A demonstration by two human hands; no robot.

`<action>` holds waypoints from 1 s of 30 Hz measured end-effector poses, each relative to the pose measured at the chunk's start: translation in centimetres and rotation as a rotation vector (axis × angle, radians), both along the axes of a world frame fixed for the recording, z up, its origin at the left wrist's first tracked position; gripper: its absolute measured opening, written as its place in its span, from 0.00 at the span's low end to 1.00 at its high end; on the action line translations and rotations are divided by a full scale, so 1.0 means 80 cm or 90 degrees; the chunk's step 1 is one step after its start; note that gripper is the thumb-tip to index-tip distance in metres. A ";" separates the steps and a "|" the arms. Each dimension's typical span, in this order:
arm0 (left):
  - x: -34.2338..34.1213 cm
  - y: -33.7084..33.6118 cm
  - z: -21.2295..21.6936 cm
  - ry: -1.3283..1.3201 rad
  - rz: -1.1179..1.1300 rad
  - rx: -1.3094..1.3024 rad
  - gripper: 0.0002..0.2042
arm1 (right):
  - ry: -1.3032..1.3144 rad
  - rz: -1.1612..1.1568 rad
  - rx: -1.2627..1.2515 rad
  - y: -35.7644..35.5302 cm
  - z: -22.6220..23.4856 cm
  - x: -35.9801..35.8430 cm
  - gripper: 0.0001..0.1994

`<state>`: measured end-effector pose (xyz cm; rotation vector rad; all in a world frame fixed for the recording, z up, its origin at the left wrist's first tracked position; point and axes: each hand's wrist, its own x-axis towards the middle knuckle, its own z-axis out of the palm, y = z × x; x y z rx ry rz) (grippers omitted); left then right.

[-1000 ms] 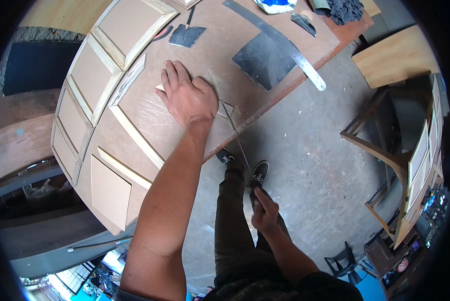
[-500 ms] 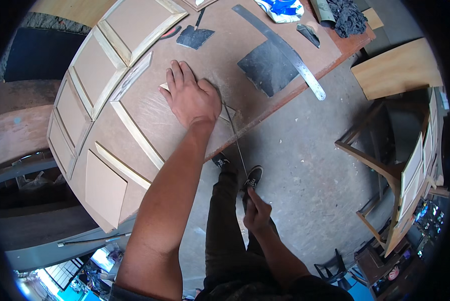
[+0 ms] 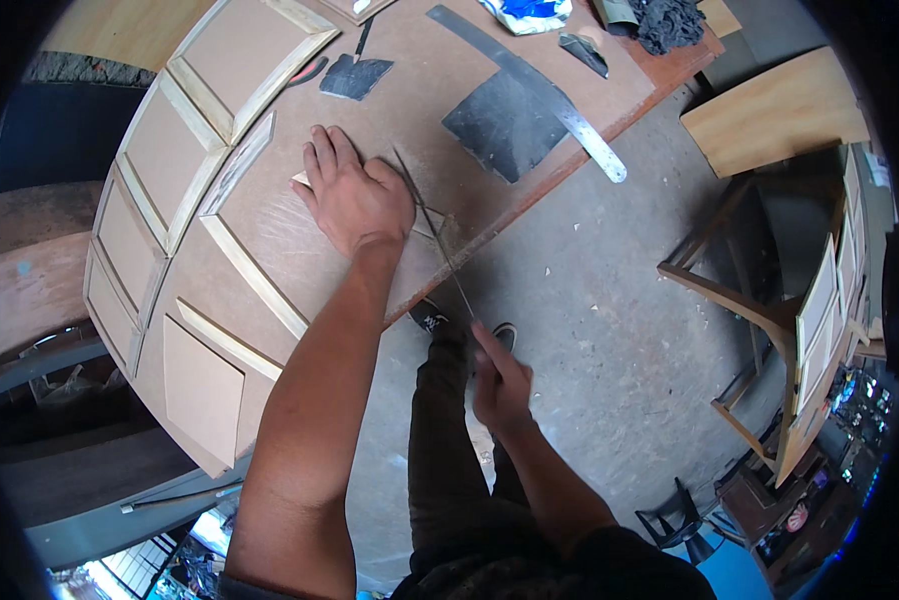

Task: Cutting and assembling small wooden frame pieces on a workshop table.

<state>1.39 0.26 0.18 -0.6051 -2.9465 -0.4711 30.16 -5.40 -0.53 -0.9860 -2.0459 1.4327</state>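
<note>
My left hand [image 3: 361, 205] lies flat on the workbench [image 3: 449, 290], fingers stretched out. It presses down on a pale wood piece [image 3: 438, 222], mostly hidden under the palm, with one end showing past the wrist. My right hand [image 3: 502, 385] is closed round the handle of a saw [image 3: 456, 275]; the fist hides the handle. Seen nearly edge-on, the thin dark blade runs across the wood piece beside my left hand, and its tip reaches onto the bench beyond it.
Framed panels [image 3: 174, 165] line the bench's left side, with loose wood strips [image 3: 254, 275] and a flat board [image 3: 201, 390] nearby. A dark sheet [image 3: 504, 125] lies under a metal strip [image 3: 569, 115]. Wooden frames [image 3: 729, 295] stand on the floor at right.
My right hand has pushed the saw forward, so its blade now reaches farther over the bench past my left hand. The whole view has shifted slightly; my left hand stays on the wood piece.
</note>
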 end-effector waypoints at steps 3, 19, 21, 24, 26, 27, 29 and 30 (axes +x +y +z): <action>0.001 0.002 -0.006 0.035 -0.003 -0.025 0.31 | 0.009 0.025 0.000 0.003 -0.022 -0.014 0.18; 0.001 -0.005 -0.003 0.030 0.008 -0.029 0.31 | 0.044 0.014 0.048 -0.039 0.000 0.062 0.20; 0.004 -0.004 -0.002 0.026 0.009 -0.026 0.31 | 0.028 0.018 0.014 -0.044 -0.003 0.071 0.20; 0.001 -0.002 0.002 0.001 0.004 0.006 0.32 | 0.071 -0.006 0.049 -0.013 -0.002 0.003 0.20; 0.004 0.003 -0.002 -0.006 -0.001 0.003 0.32 | 0.069 0.004 0.053 0.016 -0.023 -0.030 0.20; 0.008 0.004 -0.003 -0.008 -0.005 0.004 0.32 | 0.067 0.015 0.052 0.021 -0.028 -0.035 0.20; 0.001 -0.003 -0.007 0.004 0.007 0.000 0.32 | 0.053 0.025 0.058 -0.002 -0.029 0.009 0.20; 0.001 -0.005 -0.005 0.001 0.009 -0.004 0.32 | 0.034 0.037 0.062 -0.017 -0.022 0.041 0.20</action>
